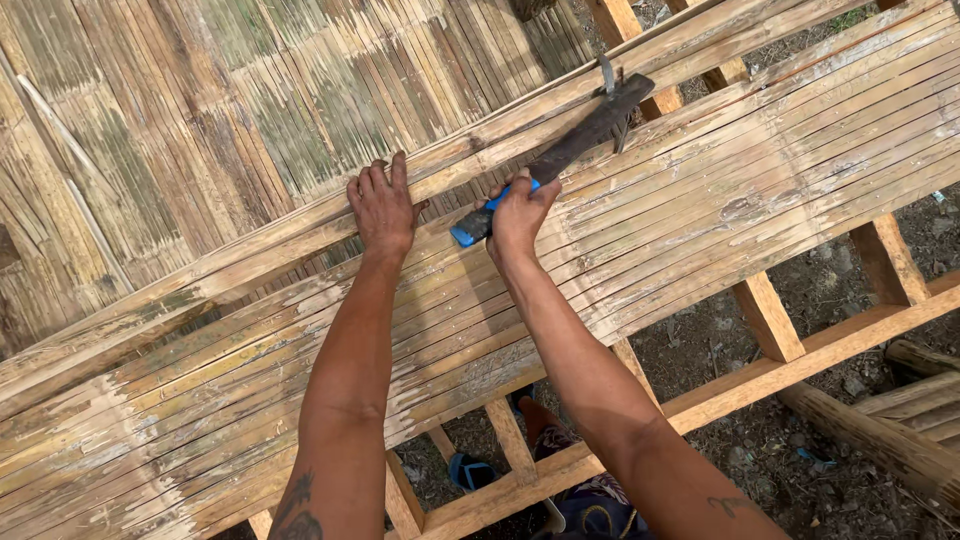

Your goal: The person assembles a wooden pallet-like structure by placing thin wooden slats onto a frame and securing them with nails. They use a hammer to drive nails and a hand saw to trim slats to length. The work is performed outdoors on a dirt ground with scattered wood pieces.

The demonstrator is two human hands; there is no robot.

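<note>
The work in hand seems to be pulling a nail from the wooden strip (300, 235) with the hammer (560, 155). The right hand (518, 215) is closed around its blue grip; the claw sits at the nail (606, 75). The left hand (382, 205) presses flat, fingers open, on the strip above the bamboo slats (700, 200). A steady lever pull seems needed.

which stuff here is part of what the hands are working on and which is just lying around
In use:
- hammer, dark, blue-ended handle, gripped by the right hand
- wooden rail, pressed by the left hand
- split-bamboo panel under both hands
- wooden frame carrying the panel

Lying about:
- logs on the ground at right
- blue sandal below the frame
- woven bamboo wall behind
</note>
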